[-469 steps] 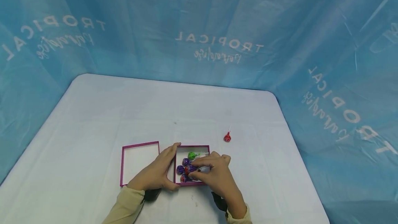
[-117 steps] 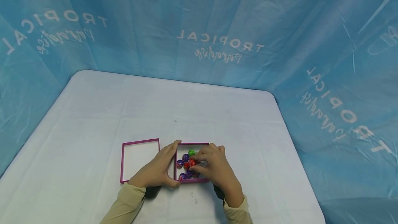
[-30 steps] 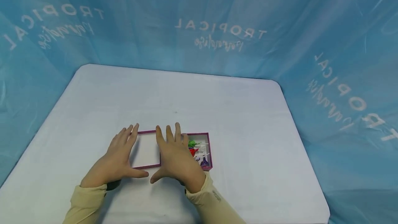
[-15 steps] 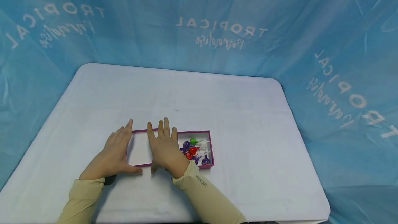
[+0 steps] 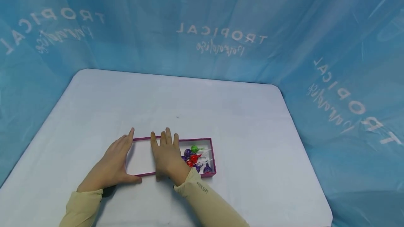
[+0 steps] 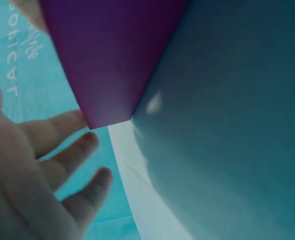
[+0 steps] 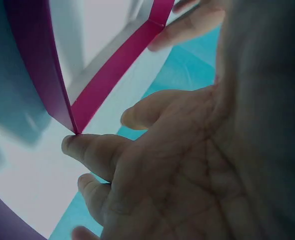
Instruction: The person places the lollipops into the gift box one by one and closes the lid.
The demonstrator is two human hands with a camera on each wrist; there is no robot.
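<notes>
An upturned box lid (image 5: 142, 157), white inside with a magenta rim, lies flat on the table. My left hand (image 5: 107, 167) spans its left end, fingers straight past the back edge and thumb past the front. In the left wrist view a fingertip (image 6: 77, 119) meets a corner of the purple wall (image 6: 107, 65). My right hand (image 5: 168, 157) reaches over the lid's right end with fingers spread; the right wrist view has one fingertip (image 7: 67, 144) at a corner. Beside it, the matching box (image 5: 213, 157) holds red lollipops (image 5: 194, 158), a green one (image 5: 194, 148) and several purple ones (image 5: 207, 168).
A white cloth (image 5: 252, 132) covers the table. Blue printed curtains (image 5: 202, 9) hang behind it and along both sides. My right forearm (image 5: 208, 197) crosses the table in front of the box.
A red lollipop that lay on the table far back is no longer there; red ones now lie in the box. Both hands have shifted left from the box to the lid, the right one drawing in its thumb.
</notes>
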